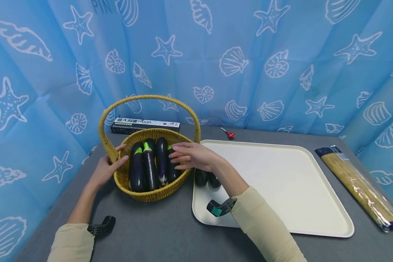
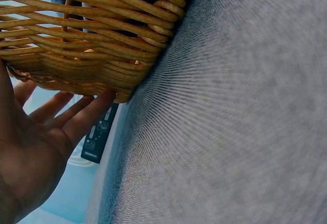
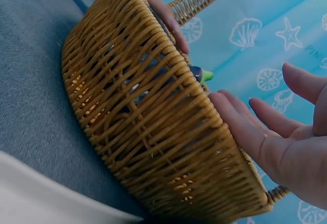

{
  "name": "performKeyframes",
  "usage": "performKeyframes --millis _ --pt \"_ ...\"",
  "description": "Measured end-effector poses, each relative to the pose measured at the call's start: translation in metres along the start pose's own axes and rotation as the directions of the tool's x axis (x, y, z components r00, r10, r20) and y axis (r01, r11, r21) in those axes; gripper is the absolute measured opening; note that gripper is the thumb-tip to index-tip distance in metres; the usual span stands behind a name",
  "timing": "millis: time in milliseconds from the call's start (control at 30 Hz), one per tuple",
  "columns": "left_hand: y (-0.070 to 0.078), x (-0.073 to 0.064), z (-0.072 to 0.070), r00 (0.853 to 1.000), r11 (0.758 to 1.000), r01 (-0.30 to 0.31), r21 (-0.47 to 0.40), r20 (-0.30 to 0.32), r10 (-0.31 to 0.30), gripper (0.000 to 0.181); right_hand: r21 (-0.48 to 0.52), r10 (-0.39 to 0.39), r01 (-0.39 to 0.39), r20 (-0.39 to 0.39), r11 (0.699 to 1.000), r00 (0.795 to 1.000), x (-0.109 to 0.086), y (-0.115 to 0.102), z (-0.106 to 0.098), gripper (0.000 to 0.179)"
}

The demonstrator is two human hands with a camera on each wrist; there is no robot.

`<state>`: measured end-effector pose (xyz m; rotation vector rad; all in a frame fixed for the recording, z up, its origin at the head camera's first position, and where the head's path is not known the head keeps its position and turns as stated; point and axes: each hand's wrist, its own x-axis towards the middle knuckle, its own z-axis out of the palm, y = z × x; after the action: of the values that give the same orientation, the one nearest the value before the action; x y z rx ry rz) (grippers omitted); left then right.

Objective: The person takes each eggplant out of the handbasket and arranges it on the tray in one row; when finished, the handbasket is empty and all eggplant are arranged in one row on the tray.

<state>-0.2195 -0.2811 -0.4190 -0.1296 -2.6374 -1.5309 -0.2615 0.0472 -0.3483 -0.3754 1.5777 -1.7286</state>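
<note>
A yellow wicker basket (image 1: pixel 150 196) with a tall hooped handle holds several dark purple eggplants (image 1: pixel 137 171), some with green stems. My left hand (image 1: pixel 108 168) is at the basket's left side by the foot of the handle. In the left wrist view its fingers (image 2: pixel 82 114) reach out nearly straight to the rim, the palm apart from the weave. Over the right rim, my right hand (image 1: pixel 193 155) extends its fingers above the rightmost eggplant (image 1: pixel 173 169), partly covering it. Nothing shows in its grasp. Two more eggplants (image 1: pixel 201 178) lie on the white tray (image 1: pixel 281 182), partly hidden by the right hand and forearm.
Behind the basket stands a black-and-white pasta box (image 1: pixel 145 124). A red lollipop (image 1: pixel 230 134) lies beyond the tray. At the right table edge is a clear pack of long noodles (image 1: pixel 360 185). A blue shell-patterned curtain (image 1: pixel 216 72) hangs close around the grey table (image 1: pixel 144 233).
</note>
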Motion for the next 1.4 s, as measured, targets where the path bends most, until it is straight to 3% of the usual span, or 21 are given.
performKeyframes --millis 233,700,1400 --pt "-0.001 -0.001 -0.003 1.0 1.0 0.007 0.018 0.004 -0.007 0.06 -0.057 0.031 -0.029 0.032 0.998 0.999 0.019 -0.002 0.009 0.049" --pt "0.0 0.001 -0.001 1.0 1.0 -0.006 0.0 0.012 0.006 0.061 -0.094 0.113 -0.112 0.011 0.989 0.994 0.047 0.005 0.028 0.047" --pt "-0.001 0.003 -0.003 1.0 1.0 0.02 -0.013 0.023 -0.02 0.061 -0.239 0.132 -0.133 -0.02 0.962 0.991 0.062 0.002 0.046 0.046"
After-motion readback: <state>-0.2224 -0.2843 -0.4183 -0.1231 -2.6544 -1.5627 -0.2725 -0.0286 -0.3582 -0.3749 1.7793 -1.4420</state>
